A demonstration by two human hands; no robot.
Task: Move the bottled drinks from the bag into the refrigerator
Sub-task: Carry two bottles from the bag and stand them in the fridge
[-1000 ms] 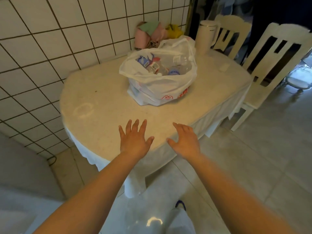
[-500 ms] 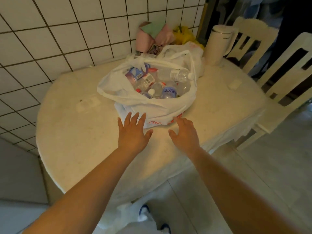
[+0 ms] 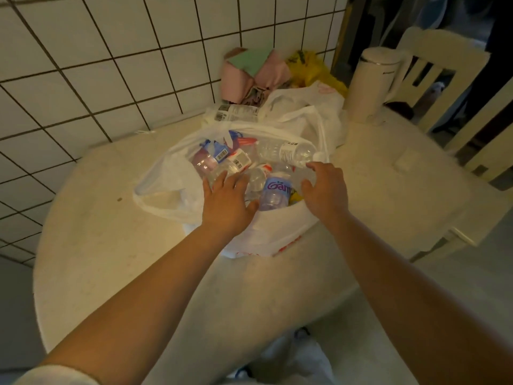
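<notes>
Over bag [image 3: 277, 232] on table [image 3: 97, 218]: L hand [image 3: 226, 207] & R hand [image 3: 326, 190] spread, empty, above bottles [image 3: 277, 190]. Pick step, none out yet; next prob. needs firm wrap round one.

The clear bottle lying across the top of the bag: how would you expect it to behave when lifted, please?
The clear bottle lies on its side atop other bottles, so it may roll if nudged. It looks full, probably heavy for its size. Its smooth plastic could be slippery.
</notes>
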